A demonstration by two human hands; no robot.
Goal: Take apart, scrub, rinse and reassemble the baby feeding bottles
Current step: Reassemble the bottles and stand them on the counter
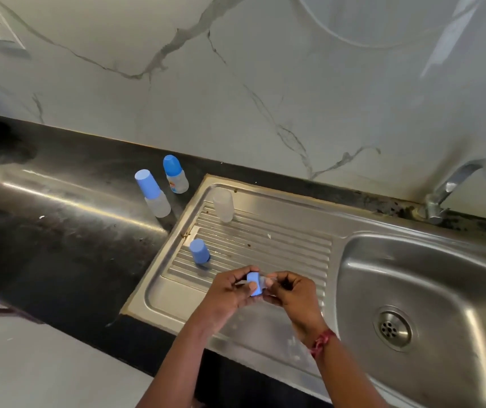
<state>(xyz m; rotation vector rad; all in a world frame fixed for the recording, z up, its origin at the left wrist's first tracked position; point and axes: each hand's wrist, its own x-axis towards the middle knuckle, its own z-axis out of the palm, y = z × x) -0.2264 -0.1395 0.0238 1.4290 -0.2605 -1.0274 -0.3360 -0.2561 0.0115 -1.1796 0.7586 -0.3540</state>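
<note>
Tap point(449, 185), marble wall point(265, 98), counter point(59, 231)

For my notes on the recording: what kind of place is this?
Probably a home kitchen: a steel sink with ribbed drainboard, a tap by the marble-look wall, and capped baby bottles on the dark counter.

Veined marble wall point(265, 83); black countertop point(59, 254); steel sink point(294, 199); chrome tap point(471, 172).

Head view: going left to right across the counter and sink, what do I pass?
Plain capped bottle → printed capped bottle → loose blue cap → clear bottle body → blue teat collar between left hand and right hand → drain → tap.
</note>
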